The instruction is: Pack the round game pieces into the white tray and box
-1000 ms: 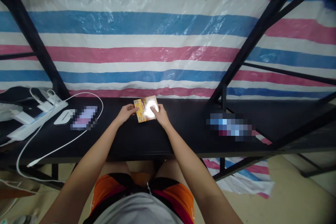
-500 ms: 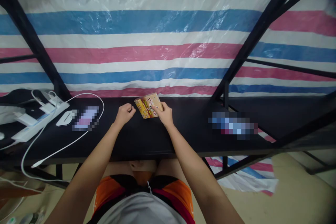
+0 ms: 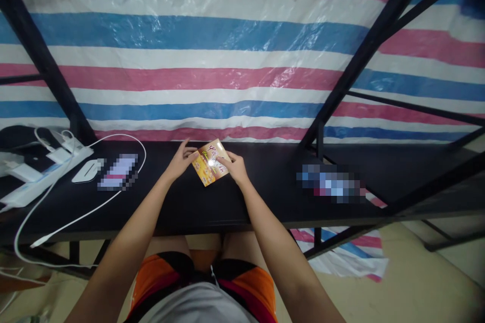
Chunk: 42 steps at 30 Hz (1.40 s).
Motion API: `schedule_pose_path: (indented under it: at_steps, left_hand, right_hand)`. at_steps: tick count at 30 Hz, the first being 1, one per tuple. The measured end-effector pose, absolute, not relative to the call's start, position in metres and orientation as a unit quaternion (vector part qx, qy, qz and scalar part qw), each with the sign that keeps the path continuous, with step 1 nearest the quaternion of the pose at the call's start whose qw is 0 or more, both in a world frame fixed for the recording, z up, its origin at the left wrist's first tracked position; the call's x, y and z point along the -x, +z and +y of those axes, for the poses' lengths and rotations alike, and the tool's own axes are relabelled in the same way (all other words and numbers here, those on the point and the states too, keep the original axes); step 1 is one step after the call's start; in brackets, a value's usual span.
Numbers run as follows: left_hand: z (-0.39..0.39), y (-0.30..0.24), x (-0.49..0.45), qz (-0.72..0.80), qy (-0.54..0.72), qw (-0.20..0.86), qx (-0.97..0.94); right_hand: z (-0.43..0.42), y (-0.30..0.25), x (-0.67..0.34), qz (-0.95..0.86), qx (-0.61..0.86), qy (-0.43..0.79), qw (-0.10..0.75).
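A small, flat Chinese chess box (image 3: 210,165), yellow and tan with large dark-red lettering, is tilted in front of me above the black desk. My right hand (image 3: 236,167) is closed on its right side, thumb across the printed face and the other fingers mostly hidden. At the box's left corner is my left hand (image 3: 181,160), its fingers stretched out and apart. The left thumb appears to touch that corner without a full grip.
Left on the black desk (image 3: 223,212) lie a blurred-out phone (image 3: 118,171), a white flat item (image 3: 88,170), a white cable (image 3: 76,224) and a power strip (image 3: 45,176) with chargers. A pixelated object (image 3: 329,181) lies right. Black frame posts flank striped sheeting (image 3: 212,78).
My left hand has uncurled from a fist and come to the box's left corner. The box has turned and lowered slightly in my right hand, showing its face more fully.
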<state>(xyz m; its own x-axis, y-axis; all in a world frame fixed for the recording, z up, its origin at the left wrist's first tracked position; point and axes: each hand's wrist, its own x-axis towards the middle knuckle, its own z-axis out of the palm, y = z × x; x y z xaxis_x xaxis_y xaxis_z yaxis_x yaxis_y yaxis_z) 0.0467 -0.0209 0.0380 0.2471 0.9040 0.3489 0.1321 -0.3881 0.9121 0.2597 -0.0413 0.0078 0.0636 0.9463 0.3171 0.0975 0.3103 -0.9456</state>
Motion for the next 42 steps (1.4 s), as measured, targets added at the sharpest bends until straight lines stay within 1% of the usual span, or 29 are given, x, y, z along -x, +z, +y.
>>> schedule_pose_path:
  at_steps: [2, 5, 7, 9, 11, 12, 14, 16, 18, 20, 23, 28, 31, 37, 42]
  left_hand:
    - [-0.02, 0.037, -0.045, 0.384, 0.428, 0.478, -0.664]
    - [-0.02, 0.032, -0.043, 0.379, 0.354, 0.549, -0.656]
    - [-0.018, 0.029, -0.044, 0.381, 0.383, 0.566, -0.623]
    - [-0.016, 0.027, -0.045, 0.388, 0.46, 0.558, -0.572]
    - [-0.013, 0.026, -0.046, 0.379, 0.523, 0.557, -0.523]
    - [-0.013, 0.025, -0.047, 0.368, 0.535, 0.565, -0.51]
    - [-0.013, 0.023, -0.048, 0.351, 0.507, 0.59, -0.521]
    - [-0.015, 0.021, -0.049, 0.355, 0.445, 0.597, -0.565]
    - [-0.017, 0.019, -0.051, 0.375, 0.39, 0.576, -0.612]
    - [-0.019, 0.017, -0.053, 0.392, 0.367, 0.545, -0.643]
    - [-0.019, 0.015, -0.054, 0.398, 0.372, 0.517, -0.66]
    - [-0.015, 0.012, -0.053, 0.369, 0.389, 0.541, -0.647]
    - [-0.012, 0.008, -0.051, 0.369, 0.403, 0.518, -0.658]
    - [-0.006, 0.003, -0.045, 0.386, 0.421, 0.426, -0.702]
    - [-0.006, 0.006, -0.041, 0.419, 0.429, 0.343, -0.723]
  right_hand:
    - [-0.043, 0.009, -0.259, -0.575, 0.445, 0.395, 0.562]
    - [-0.043, 0.008, -0.258, -0.576, 0.44, 0.408, 0.555]
    - [-0.04, 0.006, -0.258, -0.566, 0.441, 0.404, 0.567]
    - [-0.035, 0.002, -0.258, -0.555, 0.439, 0.413, 0.573]
    - [-0.031, -0.002, -0.257, -0.56, 0.437, 0.442, 0.548]
    - [-0.029, -0.004, -0.256, -0.569, 0.438, 0.454, 0.528]
    - [-0.028, -0.007, -0.255, -0.582, 0.444, 0.452, 0.509]
    - [-0.028, -0.007, -0.256, -0.584, 0.456, 0.42, 0.524]
    - [-0.029, -0.006, -0.258, -0.577, 0.474, 0.379, 0.546]
    - [-0.031, -0.004, -0.261, -0.578, 0.496, 0.345, 0.548]
    - [-0.033, -0.001, -0.263, -0.591, 0.522, 0.3, 0.537]
    - [-0.033, -0.002, -0.264, -0.618, 0.524, 0.255, 0.528]
    - [-0.033, -0.004, -0.264, -0.635, 0.519, 0.251, 0.514]
    - [-0.035, -0.003, -0.264, -0.646, 0.517, 0.262, 0.497]
    - [-0.038, -0.002, -0.261, -0.645, 0.493, 0.331, 0.48]
